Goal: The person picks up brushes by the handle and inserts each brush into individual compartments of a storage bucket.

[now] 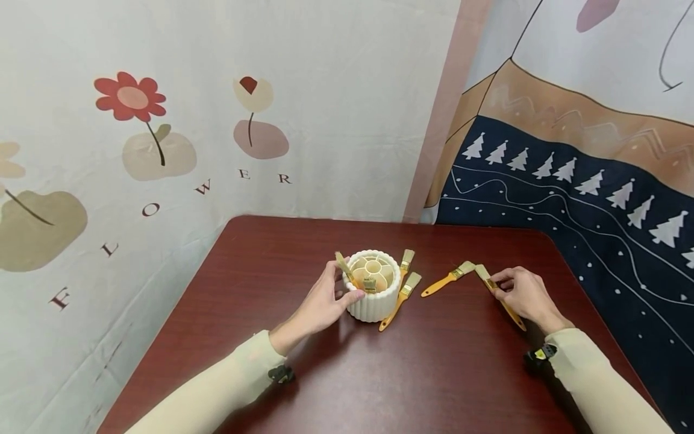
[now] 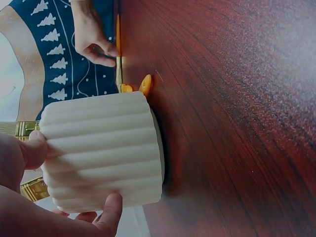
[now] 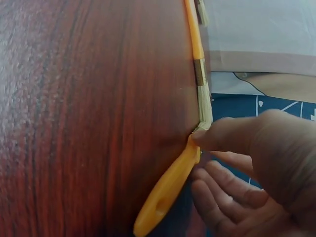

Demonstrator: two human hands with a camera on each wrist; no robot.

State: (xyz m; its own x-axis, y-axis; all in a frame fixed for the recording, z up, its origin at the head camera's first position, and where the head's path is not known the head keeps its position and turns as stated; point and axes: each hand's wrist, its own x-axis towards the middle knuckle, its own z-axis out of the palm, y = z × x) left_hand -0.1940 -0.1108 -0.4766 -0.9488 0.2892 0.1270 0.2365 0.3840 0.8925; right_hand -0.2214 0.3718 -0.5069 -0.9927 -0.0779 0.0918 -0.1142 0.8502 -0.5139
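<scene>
A white fluted round holder (image 1: 371, 311) with several inner compartments stands on the table. My left hand (image 1: 320, 304) grips its left side, thumb at the near rim and fingers round the wall. Two paintbrushes stand in it bristles up: one leans left (image 1: 344, 267), the other sits near the front (image 1: 370, 284). In the left wrist view their brass ferrules (image 2: 27, 129) show above the holder. At the right my right hand (image 1: 527, 296) pinches a yellow-handled paintbrush (image 1: 512, 315) where the handle meets the ferrule. Its handle (image 3: 165, 195) lies low along the table in the right wrist view.
Two more paintbrushes lie right of the holder, one nearer (image 1: 400, 306) and one farther back (image 1: 406, 261). Another paintbrush (image 1: 446, 281) lies between them and my right hand. The dark red table (image 1: 434, 374) meets a printed cloth wall (image 1: 347, 108) at its back.
</scene>
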